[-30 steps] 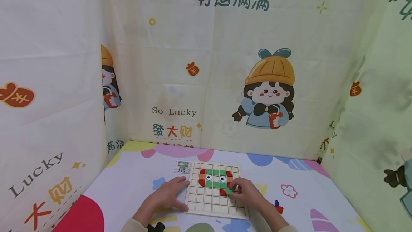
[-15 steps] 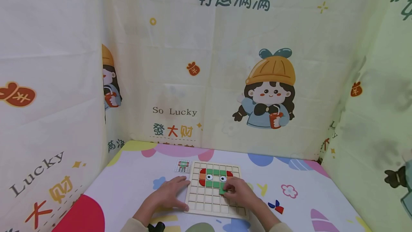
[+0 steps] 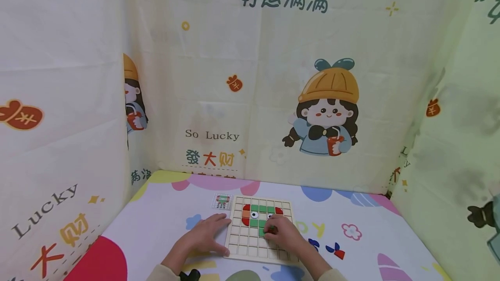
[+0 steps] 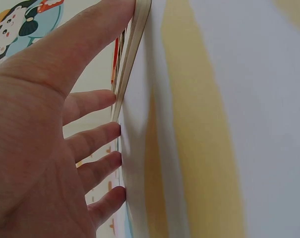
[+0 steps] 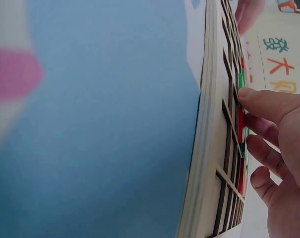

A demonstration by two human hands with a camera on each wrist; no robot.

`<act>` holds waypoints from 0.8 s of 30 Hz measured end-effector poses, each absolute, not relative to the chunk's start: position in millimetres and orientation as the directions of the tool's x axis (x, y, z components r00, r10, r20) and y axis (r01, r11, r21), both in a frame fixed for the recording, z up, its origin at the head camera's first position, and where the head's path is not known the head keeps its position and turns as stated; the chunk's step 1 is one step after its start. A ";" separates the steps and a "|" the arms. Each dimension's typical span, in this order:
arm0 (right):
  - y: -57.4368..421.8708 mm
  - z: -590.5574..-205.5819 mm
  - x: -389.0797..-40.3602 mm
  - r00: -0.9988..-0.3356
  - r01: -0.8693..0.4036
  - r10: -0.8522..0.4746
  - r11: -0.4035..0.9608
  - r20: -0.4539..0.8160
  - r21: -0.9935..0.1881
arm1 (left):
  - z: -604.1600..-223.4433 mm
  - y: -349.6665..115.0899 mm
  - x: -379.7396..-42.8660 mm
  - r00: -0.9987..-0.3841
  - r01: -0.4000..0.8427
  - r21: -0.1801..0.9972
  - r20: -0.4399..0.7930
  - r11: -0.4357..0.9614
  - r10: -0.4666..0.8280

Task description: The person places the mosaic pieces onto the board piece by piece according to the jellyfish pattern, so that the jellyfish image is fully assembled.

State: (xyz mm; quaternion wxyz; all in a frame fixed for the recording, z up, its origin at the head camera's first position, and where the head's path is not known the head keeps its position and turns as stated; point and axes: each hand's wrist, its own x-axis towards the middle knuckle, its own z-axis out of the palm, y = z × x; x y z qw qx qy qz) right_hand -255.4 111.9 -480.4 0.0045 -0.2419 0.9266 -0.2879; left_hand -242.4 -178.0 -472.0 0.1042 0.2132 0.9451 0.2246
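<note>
A wooden grid board point(image 3: 243, 248) lies on the patterned table, with green, red and orange tiles and round eye tiles point(image 3: 254, 214) set in it. My left hand point(image 3: 206, 233) rests along the board's left edge, its thumb and fingers spread, as the left wrist view also shows. Over the board, my right hand point(image 3: 288, 234) pinches a green tile point(image 3: 261, 232) just below the row of green tiles point(image 3: 254, 223). In the right wrist view, the right thumb point(image 5: 256, 100) touches green at the board's surface. The right hand covers part of the tiles on that side.
A small picture card point(image 3: 222, 201) showing a robot figure lies at the board's upper left corner. To the right of the board are loose blue pieces point(image 3: 314, 243) and a red piece point(image 3: 339, 254). Printed cloth walls point(image 3: 211, 99) surround the table.
My right hand has moved left across the board with the green tile. The loose blue and red pieces on the right have come into view from behind the arm. My left hand stays put.
</note>
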 end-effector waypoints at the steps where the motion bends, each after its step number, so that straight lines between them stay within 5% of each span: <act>1: 112.4 -480.0 -255.2 -0.884 -0.443 -0.448 0.718 0.131 -0.537 | -472.1 -177.7 -242.4 -0.887 0.356 0.469 -0.102 0.809 0.450; 24: 187.0 -465.6 -231.5 -0.943 -0.333 -0.280 0.743 0.182 -0.580 | -470.6 -179.0 -241.0 -0.886 0.356 0.476 -0.100 0.804 0.452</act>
